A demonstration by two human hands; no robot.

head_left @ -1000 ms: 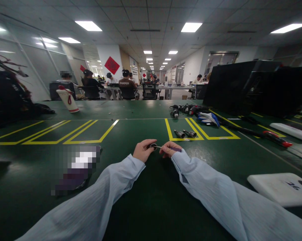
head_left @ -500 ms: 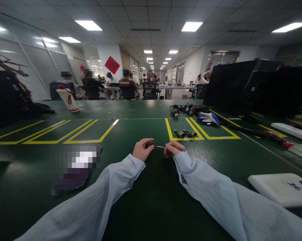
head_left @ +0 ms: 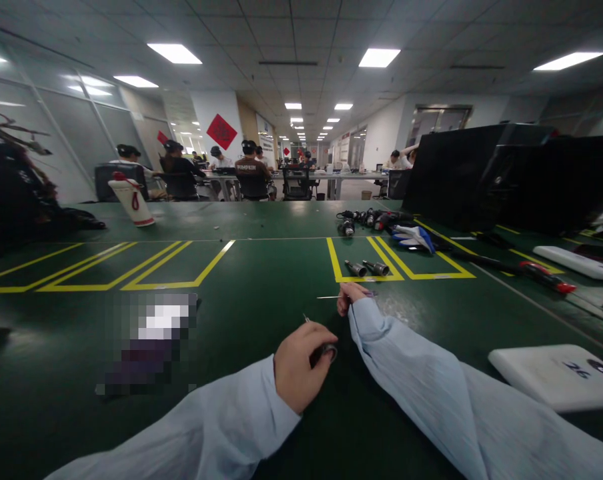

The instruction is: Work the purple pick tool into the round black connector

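My left hand [head_left: 303, 367] is closed around a cylindrical metal connector [head_left: 333, 353]. Its round open end faces right between thumb and fingers, and a thin tip sticks out behind the knuckles. Farther away and to the right, my right hand [head_left: 350, 297] pinches a thin screwdriver [head_left: 328, 297], its bare shaft pointing left. Part of a purplish handle shows past the fingers. The shaft is apart from the connector. Just beyond my right hand, two similar metal connectors [head_left: 355, 269] lie side by side within a yellow-taped box.
Black corded parts [head_left: 349, 227] and blue-white gloves [head_left: 414, 238] lie behind the connectors. A red-black tool [head_left: 546, 277] and a white case marked 26 [head_left: 556, 377] are on the right. A blurred-out object [head_left: 156, 340] lies left; a white cup [head_left: 134, 202] stands farther back.
My left hand has drawn back toward me and turned, taking the connector away from the screwdriver's tip. My right hand stays nearly in place with the screwdriver.
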